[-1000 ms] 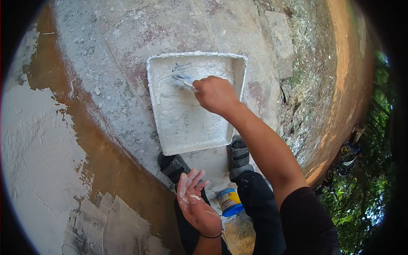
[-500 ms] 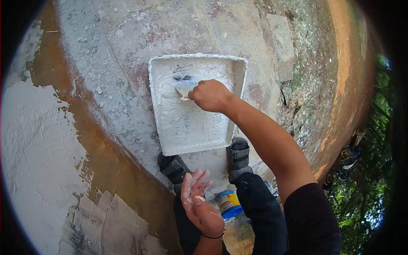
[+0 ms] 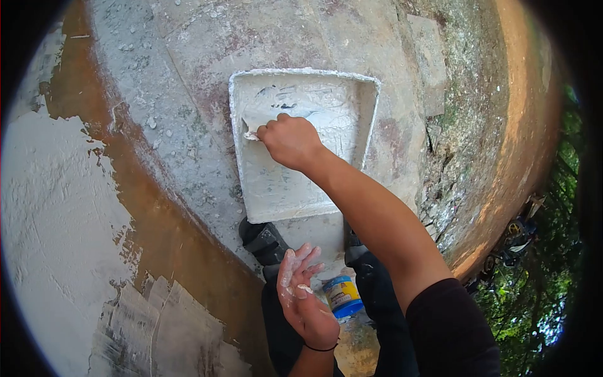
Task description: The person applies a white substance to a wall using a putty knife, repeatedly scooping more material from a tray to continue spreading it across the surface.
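Observation:
A shallow square tray, its walls caked in white putty, lies on the ground in front of my feet. My right hand is closed around a putty-coated scraper, mostly hidden by the fist, inside the tray near its left wall. White putty is smeared over the tray floor, with a few dark bare spots. Below the tray, my left hand is held up with fingers apart and holds nothing. White putty dabs its fingers and thumb, and a dark band circles the wrist.
A yellow and blue tub stands between my legs. To the left is a brown wall partly coated with white putty. Rough, stained concrete surrounds the tray; greenery shows at the far right.
My right hand has moved the scraper leftward across the tray to near its left wall. The tray appears shifted slightly up and right in view. The left hand stays open.

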Available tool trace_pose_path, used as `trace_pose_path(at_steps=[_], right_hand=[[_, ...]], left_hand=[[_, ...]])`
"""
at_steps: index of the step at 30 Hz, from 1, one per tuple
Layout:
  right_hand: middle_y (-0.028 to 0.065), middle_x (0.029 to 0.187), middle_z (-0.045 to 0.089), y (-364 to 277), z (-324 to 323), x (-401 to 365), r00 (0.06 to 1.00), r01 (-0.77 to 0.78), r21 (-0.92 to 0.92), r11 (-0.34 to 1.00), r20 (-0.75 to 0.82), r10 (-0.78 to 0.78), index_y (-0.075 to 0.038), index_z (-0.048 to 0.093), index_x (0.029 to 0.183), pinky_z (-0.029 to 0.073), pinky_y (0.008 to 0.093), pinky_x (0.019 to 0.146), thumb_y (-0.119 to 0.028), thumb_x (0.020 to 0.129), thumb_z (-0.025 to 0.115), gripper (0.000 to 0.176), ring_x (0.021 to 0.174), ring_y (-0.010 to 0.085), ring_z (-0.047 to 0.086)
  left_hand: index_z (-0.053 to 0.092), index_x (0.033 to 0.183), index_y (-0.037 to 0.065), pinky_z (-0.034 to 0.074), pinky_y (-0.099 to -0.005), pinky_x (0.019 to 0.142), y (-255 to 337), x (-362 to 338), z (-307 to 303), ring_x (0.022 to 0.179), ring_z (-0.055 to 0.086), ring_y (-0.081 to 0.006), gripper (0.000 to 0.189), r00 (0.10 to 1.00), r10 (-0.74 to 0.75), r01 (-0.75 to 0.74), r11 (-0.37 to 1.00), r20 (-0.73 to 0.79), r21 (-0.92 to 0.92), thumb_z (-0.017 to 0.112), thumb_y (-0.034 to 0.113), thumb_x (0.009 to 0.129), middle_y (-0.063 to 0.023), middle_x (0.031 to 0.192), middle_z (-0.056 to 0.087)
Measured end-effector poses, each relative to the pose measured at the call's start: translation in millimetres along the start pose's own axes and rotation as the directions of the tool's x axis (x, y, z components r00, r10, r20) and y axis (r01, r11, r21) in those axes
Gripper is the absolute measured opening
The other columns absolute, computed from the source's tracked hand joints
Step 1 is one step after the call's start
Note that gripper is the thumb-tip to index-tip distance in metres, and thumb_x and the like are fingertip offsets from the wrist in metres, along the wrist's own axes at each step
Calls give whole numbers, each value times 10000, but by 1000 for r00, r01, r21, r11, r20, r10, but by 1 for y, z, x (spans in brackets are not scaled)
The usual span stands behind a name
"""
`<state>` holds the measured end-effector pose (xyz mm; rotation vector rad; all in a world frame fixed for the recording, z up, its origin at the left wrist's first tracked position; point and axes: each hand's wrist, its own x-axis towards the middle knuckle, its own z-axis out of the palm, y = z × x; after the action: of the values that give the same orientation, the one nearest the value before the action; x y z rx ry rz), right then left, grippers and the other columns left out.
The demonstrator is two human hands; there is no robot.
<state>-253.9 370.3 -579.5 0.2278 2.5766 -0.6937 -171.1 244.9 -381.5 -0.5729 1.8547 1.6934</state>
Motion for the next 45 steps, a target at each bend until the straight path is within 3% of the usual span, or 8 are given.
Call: trace_pose_path(at_steps=[3, 5, 7, 14, 20, 26, 31, 45], right_hand=[[102, 767, 641, 11, -6, -31, 937, -142, 195, 970, -288, 195, -52, 622, 795, 492, 344, 620, -113, 736, 537, 120, 747, 268, 602], [128, 722, 637, 24, -9, -59, 809, -388, 653, 650, -96, 580, -2, 610, 830, 463, 314, 595, -110, 772, 544, 139, 641, 261, 593], [148, 695, 630, 38, 21, -91, 669, -344, 855, 389, -67, 740, 44, 593, 865, 439, 307, 579, -130, 806, 538, 192, 577, 224, 579], [132, 724, 627, 18, 125, -116, 545, -357, 874, 330, -92, 833, 69, 579, 873, 440, 287, 624, -147, 815, 560, 224, 657, 146, 566], [72, 757, 621, 25, 128, -101, 526, 39, 986, -165, 120, 842, 68, 574, 916, 427, 261, 646, -117, 821, 564, 208, 677, 111, 521], [84, 741, 621, -16, 120, -67, 550, -194, 965, 175, -41, 834, 73, 576, 916, 435, 267, 620, -126, 824, 557, 219, 661, 117, 535], [117, 746, 624, -45, 133, -43, 391, -118, 982, 150, -93, 916, 88, 571, 885, 438, 282, 632, -127, 827, 549, 223, 674, 146, 554], [120, 754, 616, -13, 97, -3, 378, -32, 986, 161, -137, 915, 72, 572, 885, 431, 297, 631, -119, 816, 553, 204, 664, 175, 548]], left_hand=[[314, 1266, -51, 437, -334, 804, 2, 2, -2, 1009, 529, -280, 485, 1000, -9, 9, 1000, -6, -18, 344, 256, 892, -223, 1152, 489], [314, 1266, -51, 438, -336, 804, 3, 4, -6, 1008, 530, -280, 485, 1000, -10, 10, 1000, -18, -30, 343, 258, 893, -224, 1151, 490], [314, 1265, -50, 439, -337, 804, 4, 6, -7, 1007, 531, -281, 484, 1000, -13, 12, 999, -27, -39, 342, 260, 895, -225, 1150, 490], [313, 1265, -46, 442, -341, 806, 0, 8, -12, 1002, 537, -283, 498, 999, -17, 15, 999, -38, -50, 344, 291, 900, -226, 1145, 495], [309, 1263, -45, 444, -339, 807, -6, 7, -16, 1000, 539, -286, 517, 998, -40, 39, 999, -42, -36, 345, 322, 901, -225, 1143, 498], [309, 1260, -47, 449, -338, 799, -8, 8, -20, 997, 541, -290, 534, 997, -49, 49, 999, -53, -1, 345, 347, 901, -225, 1139, 500], [311, 1258, -47, 450, -341, 797, -13, 6, -25, 996, 542, -295, 537, 998, -42, 43, 999, -48, 18, 343, 353, 902, -228, 1133, 504], [324, 1255, -39, 449, -353, 799, -14, -1, -35, 998, 544, -301, 546, 999, -41, 40, 999, -27, -22, 361, 376, 901, -230, 1127, 509]])
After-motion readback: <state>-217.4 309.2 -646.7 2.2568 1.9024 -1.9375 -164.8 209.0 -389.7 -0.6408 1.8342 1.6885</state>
